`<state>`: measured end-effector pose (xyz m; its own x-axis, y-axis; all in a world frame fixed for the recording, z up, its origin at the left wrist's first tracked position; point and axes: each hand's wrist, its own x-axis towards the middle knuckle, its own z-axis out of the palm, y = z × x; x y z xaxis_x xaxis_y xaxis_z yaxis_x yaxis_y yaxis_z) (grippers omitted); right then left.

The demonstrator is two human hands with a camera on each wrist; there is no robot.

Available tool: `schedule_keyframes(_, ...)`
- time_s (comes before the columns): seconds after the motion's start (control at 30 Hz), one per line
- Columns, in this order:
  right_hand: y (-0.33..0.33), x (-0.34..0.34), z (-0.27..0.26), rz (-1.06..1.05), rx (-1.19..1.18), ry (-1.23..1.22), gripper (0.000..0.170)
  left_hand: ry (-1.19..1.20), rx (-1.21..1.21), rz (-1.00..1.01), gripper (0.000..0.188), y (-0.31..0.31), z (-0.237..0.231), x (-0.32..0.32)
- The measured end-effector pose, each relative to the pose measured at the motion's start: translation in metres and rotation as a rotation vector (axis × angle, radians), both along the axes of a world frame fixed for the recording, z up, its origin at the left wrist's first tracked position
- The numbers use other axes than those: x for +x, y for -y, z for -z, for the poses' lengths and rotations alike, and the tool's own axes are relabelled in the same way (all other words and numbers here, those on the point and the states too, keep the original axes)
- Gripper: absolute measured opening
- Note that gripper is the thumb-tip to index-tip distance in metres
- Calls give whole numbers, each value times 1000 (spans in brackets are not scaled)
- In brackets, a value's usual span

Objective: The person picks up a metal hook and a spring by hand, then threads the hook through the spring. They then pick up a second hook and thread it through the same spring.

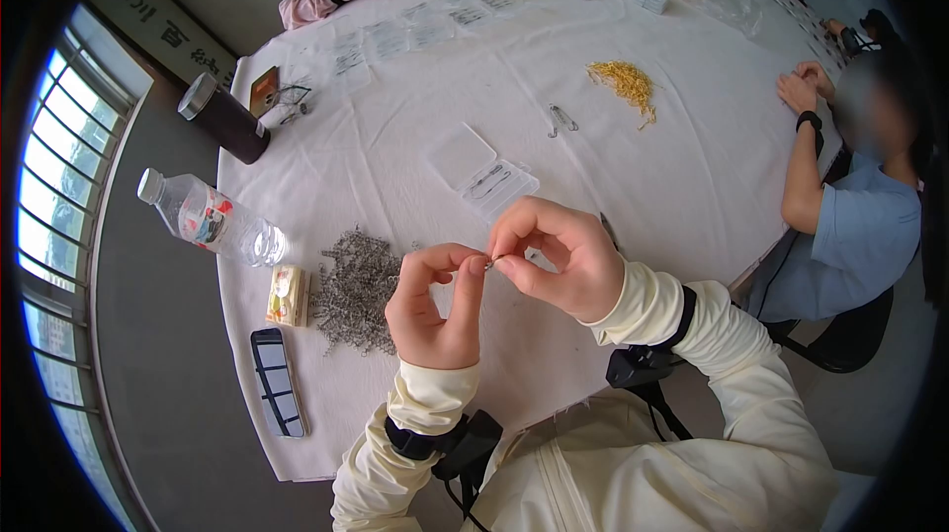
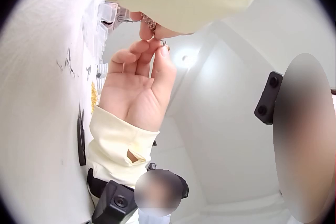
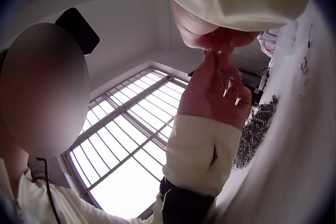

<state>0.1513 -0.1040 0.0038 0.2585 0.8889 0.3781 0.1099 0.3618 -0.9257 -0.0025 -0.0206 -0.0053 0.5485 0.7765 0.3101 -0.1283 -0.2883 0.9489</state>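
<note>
Over the table, both hands meet at the fingertips. My left hand (image 1: 435, 310) pinches a short silver chain (image 2: 149, 22), part of which lies against the fingers in the left wrist view. My right hand (image 1: 563, 255) pinches a small metal piece (image 2: 164, 43) between thumb and forefinger, right at the left fingertips; its kind I cannot tell. Left of the left hand lies a heap of silver chains (image 1: 356, 290). Beyond the hands, an open clear plastic box (image 1: 512, 193) contains a few thin metal parts.
At left are a plastic bottle (image 1: 222, 221), dark flask (image 1: 227, 122), tissue pack (image 1: 288, 296) and phone (image 1: 280, 384). Gold pieces (image 1: 625, 83) lie farther back, near loose metal parts (image 1: 563, 119). A dark slender tool (image 1: 608, 229) lies beside my right hand. Other people sit around.
</note>
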Motion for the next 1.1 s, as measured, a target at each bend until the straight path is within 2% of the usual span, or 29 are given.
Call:
schedule_keyframes(0.07,-1,-1,1,9,46,-15,7,-44,109,-74,8,-1,-1,1)
schedule_keyframes(0.2,-2,-1,4,22,80,-18,7,-60,181,-99,7,1,-4,2)
schedule_keyframes(0.27,2,0,-1,-14,-13,-137,9,-48,162,-105,6,2,-5,3)
schedule_keyframes(0.37,3,0,-3,17,-42,-105,9,-53,165,-85,7,1,-5,3)
schedule_keyframes(0.47,4,1,-1,37,-27,-46,10,-41,119,-55,7,2,-4,3)
schedule_keyframes(0.67,0,-2,4,95,81,-101,6,22,-17,4,5,4,-5,4)
schedule_keyframes(0.8,2,-3,1,125,71,-94,8,15,-12,0,5,5,-6,3)
schedule_keyframes(0.87,7,-2,-2,124,-6,39,12,-38,53,-20,6,5,-6,2)
schedule_keyframes(1.1,5,-6,1,191,36,113,14,-22,65,-48,7,4,-5,2)
